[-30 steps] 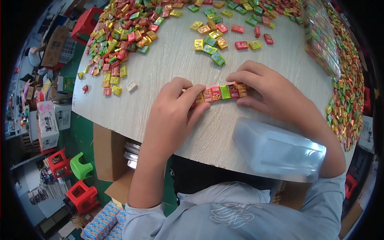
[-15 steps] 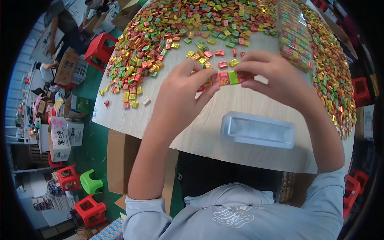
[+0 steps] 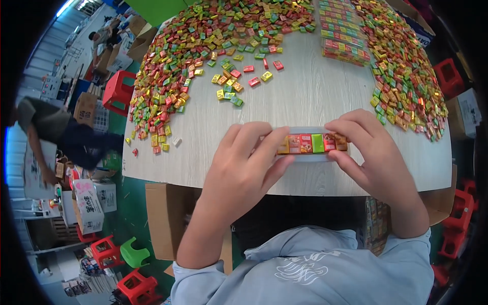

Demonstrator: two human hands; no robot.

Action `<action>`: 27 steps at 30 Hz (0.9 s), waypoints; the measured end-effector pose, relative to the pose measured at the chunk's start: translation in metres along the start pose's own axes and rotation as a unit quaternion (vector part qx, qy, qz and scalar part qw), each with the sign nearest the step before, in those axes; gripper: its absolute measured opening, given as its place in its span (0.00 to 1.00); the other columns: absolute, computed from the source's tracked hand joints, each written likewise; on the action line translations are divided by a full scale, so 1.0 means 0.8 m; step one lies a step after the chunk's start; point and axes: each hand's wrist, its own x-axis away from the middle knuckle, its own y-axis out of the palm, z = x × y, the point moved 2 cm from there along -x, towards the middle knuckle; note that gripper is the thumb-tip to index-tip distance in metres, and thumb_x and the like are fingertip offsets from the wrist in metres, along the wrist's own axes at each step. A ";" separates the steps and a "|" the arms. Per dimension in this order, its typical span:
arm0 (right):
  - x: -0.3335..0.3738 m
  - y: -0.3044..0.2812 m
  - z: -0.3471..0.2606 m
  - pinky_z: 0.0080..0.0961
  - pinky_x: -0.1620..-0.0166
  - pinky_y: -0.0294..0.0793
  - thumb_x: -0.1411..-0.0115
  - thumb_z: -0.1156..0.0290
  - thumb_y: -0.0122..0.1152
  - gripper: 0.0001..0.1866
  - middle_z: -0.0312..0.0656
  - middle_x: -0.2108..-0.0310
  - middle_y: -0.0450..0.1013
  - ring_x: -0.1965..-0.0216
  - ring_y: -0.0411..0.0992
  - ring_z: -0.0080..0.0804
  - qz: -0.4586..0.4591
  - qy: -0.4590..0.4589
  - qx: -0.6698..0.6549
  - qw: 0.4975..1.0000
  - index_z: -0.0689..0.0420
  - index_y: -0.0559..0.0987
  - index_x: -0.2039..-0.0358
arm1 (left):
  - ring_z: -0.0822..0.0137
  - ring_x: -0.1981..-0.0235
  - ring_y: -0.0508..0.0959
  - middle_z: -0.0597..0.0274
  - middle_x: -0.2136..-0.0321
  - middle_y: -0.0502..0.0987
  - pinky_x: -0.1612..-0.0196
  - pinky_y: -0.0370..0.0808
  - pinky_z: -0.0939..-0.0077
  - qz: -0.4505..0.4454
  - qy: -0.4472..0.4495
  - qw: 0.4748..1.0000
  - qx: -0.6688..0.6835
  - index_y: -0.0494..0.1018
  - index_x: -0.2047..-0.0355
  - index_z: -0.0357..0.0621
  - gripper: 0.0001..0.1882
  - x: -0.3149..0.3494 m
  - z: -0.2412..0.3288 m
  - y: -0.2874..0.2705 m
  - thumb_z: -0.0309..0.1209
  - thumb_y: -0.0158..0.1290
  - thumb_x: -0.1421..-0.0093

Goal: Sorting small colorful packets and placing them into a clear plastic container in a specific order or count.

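A row of small wrapped candies in red, orange, yellow and green lies pinched end to end between my two hands. My left hand grips the left end with thumb and fingers closed. At the right end, the thumb and fingers of my right hand are closed on the row too. Directly beneath the row is a translucent plastic tray, mostly covered by candies and fingers. Whether the row touches the tray's bottom I cannot tell.
Loose candies are heaped across the far and left parts of the pale table, with another heap at the right. Filled clear packs stand at the back. Red stools, cardboard boxes and a person are around the table.
Both hands have brought the candy row nearer to me and to the right, over the tray. The tray now shows only at its edges. My view has shifted.
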 end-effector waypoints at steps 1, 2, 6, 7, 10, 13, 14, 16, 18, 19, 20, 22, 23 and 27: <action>0.003 0.004 0.001 0.37 0.48 0.75 0.43 0.77 0.72 0.22 0.48 0.52 0.73 0.51 0.74 0.46 0.028 0.008 -0.005 1.000 0.61 0.79 0.47 | 0.57 0.58 0.77 0.57 0.58 0.77 0.55 0.77 0.63 0.040 -0.002 0.999 -0.002 0.82 0.50 0.41 0.24 0.008 -0.003 0.003 0.29 0.72 0.48; 0.007 0.008 0.003 0.37 0.48 0.75 0.43 0.77 0.72 0.22 0.48 0.52 0.73 0.51 0.74 0.46 0.032 0.009 -0.007 0.999 0.61 0.79 0.47 | 0.57 0.58 0.77 0.57 0.58 0.77 0.55 0.77 0.63 0.037 0.001 0.999 -0.004 0.82 0.50 0.41 0.24 0.015 -0.004 0.007 0.29 0.72 0.48; 0.028 0.017 0.004 0.41 0.44 0.73 0.44 0.76 0.71 0.25 0.49 0.46 0.73 0.47 0.72 0.49 0.046 -0.034 0.031 0.998 0.61 0.78 0.44 | 0.50 0.47 0.75 0.51 0.46 0.77 0.44 0.73 0.56 0.049 0.020 0.996 -0.066 0.80 0.45 0.38 0.25 0.035 -0.002 0.020 0.31 0.67 0.42; 0.032 0.020 0.003 0.43 0.42 0.73 0.44 0.76 0.71 0.27 0.49 0.43 0.74 0.45 0.71 0.50 0.043 -0.044 0.064 0.996 0.61 0.78 0.43 | 0.47 0.43 0.74 0.48 0.42 0.76 0.39 0.72 0.55 0.055 0.011 0.995 -0.080 0.78 0.42 0.37 0.26 0.038 -0.002 0.023 0.33 0.65 0.40; 0.038 0.034 -0.004 0.46 0.37 0.69 0.45 0.74 0.70 0.30 0.50 0.36 0.72 0.39 0.70 0.52 0.066 -0.070 0.173 0.980 0.62 0.77 0.39 | 0.42 0.35 0.71 0.44 0.36 0.72 0.34 0.70 0.53 0.074 -0.006 0.994 -0.081 0.75 0.38 0.36 0.29 0.055 -0.008 0.034 0.34 0.63 0.38; 0.045 0.053 -0.003 0.48 0.37 0.66 0.47 0.75 0.70 0.34 0.48 0.33 0.70 0.34 0.68 0.50 0.089 -0.065 0.169 0.979 0.61 0.76 0.37 | 0.39 0.31 0.68 0.42 0.34 0.70 0.31 0.67 0.51 0.082 -0.024 0.995 -0.050 0.73 0.36 0.37 0.31 0.055 -0.012 0.030 0.34 0.63 0.38; 0.047 0.059 0.000 0.48 0.34 0.65 0.47 0.76 0.69 0.34 0.49 0.33 0.69 0.33 0.67 0.52 0.087 -0.062 0.168 0.980 0.62 0.76 0.37 | 0.38 0.31 0.69 0.42 0.33 0.69 0.31 0.67 0.51 0.072 -0.026 0.996 -0.036 0.73 0.35 0.39 0.31 0.058 -0.018 0.032 0.33 0.63 0.38; 0.051 0.061 0.005 0.49 0.33 0.63 0.45 0.76 0.68 0.33 0.50 0.32 0.68 0.33 0.66 0.55 0.080 -0.051 0.169 0.981 0.62 0.75 0.37 | 0.39 0.33 0.70 0.42 0.33 0.69 0.32 0.69 0.52 0.080 -0.032 0.996 0.015 0.73 0.35 0.41 0.31 0.054 -0.018 0.035 0.31 0.64 0.39; 0.053 0.055 0.001 0.50 0.32 0.63 0.41 0.76 0.65 0.29 0.52 0.34 0.68 0.32 0.66 0.56 0.086 -0.030 0.161 0.983 0.61 0.75 0.38 | 0.41 0.35 0.72 0.42 0.35 0.70 0.34 0.71 0.52 0.098 -0.026 0.993 0.053 0.75 0.38 0.42 0.28 0.048 -0.018 0.036 0.31 0.64 0.40; 0.052 0.053 -0.002 0.50 0.32 0.63 0.41 0.76 0.65 0.29 0.52 0.34 0.68 0.32 0.66 0.56 0.085 -0.060 0.148 0.984 0.61 0.75 0.38 | 0.41 0.35 0.72 0.42 0.35 0.70 0.34 0.71 0.52 0.112 -0.042 0.992 0.028 0.75 0.38 0.42 0.28 0.048 -0.019 0.034 0.31 0.64 0.40; 0.051 0.050 -0.001 0.48 0.32 0.64 0.40 0.76 0.64 0.25 0.53 0.36 0.69 0.33 0.66 0.55 0.095 -0.047 0.108 0.989 0.61 0.75 0.41 | 0.41 0.37 0.73 0.44 0.38 0.71 0.35 0.71 0.51 0.121 -0.034 0.991 0.056 0.76 0.42 0.43 0.25 0.048 -0.019 0.032 0.30 0.64 0.40; 0.042 0.048 -0.003 0.47 0.33 0.65 0.38 0.76 0.64 0.21 0.54 0.38 0.70 0.34 0.67 0.54 0.101 -0.048 0.063 0.992 0.61 0.76 0.44 | 0.42 0.39 0.74 0.45 0.40 0.72 0.36 0.72 0.51 0.138 -0.029 0.987 0.072 0.77 0.45 0.43 0.22 0.048 -0.020 0.031 0.30 0.64 0.40; 0.037 0.046 -0.001 0.45 0.36 0.68 0.38 0.76 0.63 0.17 0.54 0.40 0.70 0.37 0.69 0.52 0.088 -0.008 -0.006 0.996 0.61 0.76 0.48 | 0.42 0.41 0.73 0.46 0.42 0.72 0.37 0.72 0.51 0.136 -0.031 0.986 0.094 0.76 0.48 0.43 0.20 0.047 -0.017 0.032 0.30 0.64 0.40; 0.015 0.032 0.009 0.38 0.44 0.72 0.37 0.75 0.63 0.11 0.53 0.42 0.71 0.47 0.73 0.48 -0.011 0.051 -0.114 0.992 0.62 0.75 0.56 | 0.44 0.42 0.72 0.49 0.45 0.71 0.38 0.72 0.51 0.122 -0.037 0.985 0.112 0.75 0.51 0.44 0.18 0.052 -0.011 0.033 0.31 0.64 0.40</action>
